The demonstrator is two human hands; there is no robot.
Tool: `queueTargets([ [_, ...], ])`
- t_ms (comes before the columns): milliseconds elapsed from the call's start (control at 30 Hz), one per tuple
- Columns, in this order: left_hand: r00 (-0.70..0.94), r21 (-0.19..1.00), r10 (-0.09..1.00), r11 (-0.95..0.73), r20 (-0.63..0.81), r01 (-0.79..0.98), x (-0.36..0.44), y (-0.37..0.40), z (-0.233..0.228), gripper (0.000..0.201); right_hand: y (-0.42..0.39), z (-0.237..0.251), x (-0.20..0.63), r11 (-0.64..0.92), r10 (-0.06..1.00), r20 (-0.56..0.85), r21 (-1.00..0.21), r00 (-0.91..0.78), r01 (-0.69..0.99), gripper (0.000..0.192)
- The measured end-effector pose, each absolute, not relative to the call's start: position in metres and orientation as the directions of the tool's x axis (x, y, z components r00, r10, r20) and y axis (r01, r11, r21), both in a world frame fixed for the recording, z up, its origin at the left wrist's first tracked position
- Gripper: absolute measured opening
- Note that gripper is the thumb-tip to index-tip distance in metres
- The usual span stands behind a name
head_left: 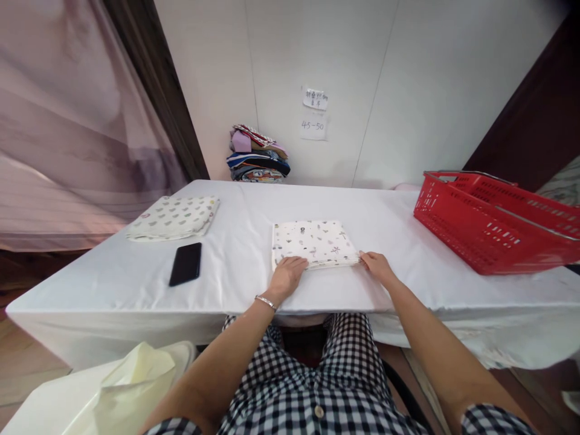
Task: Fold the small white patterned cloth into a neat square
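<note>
A folded white cloth [313, 239] with small scattered prints lies in front of me on the table, its layers showing along the near edge. My left hand [288, 278] rests on the near left part of that edge, fingers laid out flat. At the near right corner, my right hand [376, 266] pinches the cloth between thumb and fingers. Another folded cloth [176, 217], white with a grey-green repeating print, lies at the table's left side. Nearer to me than that one is a black phone [185, 264], lying flat.
A red plastic basket [498, 220] with metal handles stands at the right. Behind the white-covered table [240, 241], a stack of folded clothes [258, 158] sits against the wall. Two paper notes [313, 125] hang there. A pale yellow bag [136, 380] is at lower left.
</note>
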State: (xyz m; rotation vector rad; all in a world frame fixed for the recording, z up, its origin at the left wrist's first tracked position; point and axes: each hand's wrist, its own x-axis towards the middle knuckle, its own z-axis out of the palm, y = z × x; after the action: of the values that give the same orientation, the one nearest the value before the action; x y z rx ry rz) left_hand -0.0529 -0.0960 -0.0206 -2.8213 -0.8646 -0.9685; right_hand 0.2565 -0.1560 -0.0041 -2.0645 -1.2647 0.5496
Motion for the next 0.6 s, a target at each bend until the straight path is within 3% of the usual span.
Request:
queueTargets([
  [233, 0.652, 0.140, 0.490, -0.848, 0.579, 0.512, -0.053, -0.097, -0.018, 0.028, -0.129, 0.009, 0.250, -0.409, 0.894, -0.130, -0.629, 0.429, 0.661, 0.037],
  [433, 0.653, 0.110, 0.491, -0.839, 0.577, 0.533, -0.053, -0.097, -0.018, 0.026, -0.121, 0.012, 0.254, -0.392, 0.890, -0.107, -0.678, 0.444, 0.622, 0.027],
  [600, 0.649, 0.131, 0.514, -0.829, 0.561, 0.544, -0.053, -0.097, -0.020, 0.026, -0.122, 0.001, 0.261, -0.439, 0.882, -0.182, -0.655, 0.435, 0.615, 0.028],
])
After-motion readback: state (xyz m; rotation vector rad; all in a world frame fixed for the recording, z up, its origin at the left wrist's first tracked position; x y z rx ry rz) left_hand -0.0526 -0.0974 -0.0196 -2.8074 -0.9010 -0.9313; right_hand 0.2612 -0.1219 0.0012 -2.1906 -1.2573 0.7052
